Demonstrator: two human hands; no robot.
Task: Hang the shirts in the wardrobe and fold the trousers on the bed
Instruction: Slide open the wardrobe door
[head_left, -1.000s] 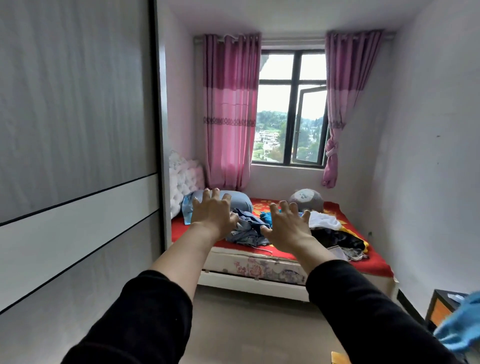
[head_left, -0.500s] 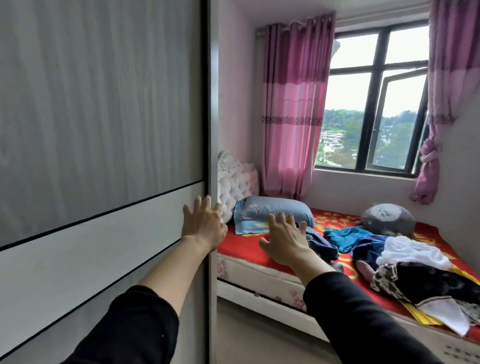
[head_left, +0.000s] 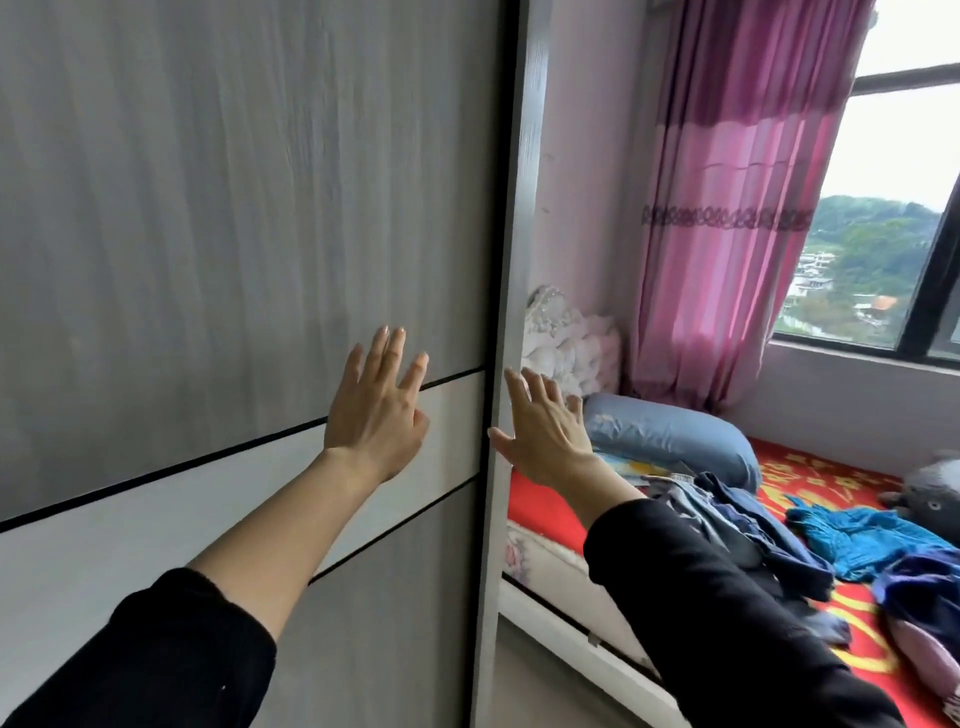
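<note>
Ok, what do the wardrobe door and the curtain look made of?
Wardrobe door: probably laminated board, matte grey with grain-like streaks and a white band. Curtain: thin woven fabric, pink, hanging in soft folds, light glowing through.

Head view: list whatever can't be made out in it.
Head view:
Wardrobe inside: hidden behind the door.
Clothes on the bed: partly behind the right sleeve, cut off by the frame edge; shirts and trousers indistinguishable.
Left hand, right hand: contact with the door unclear.
</note>
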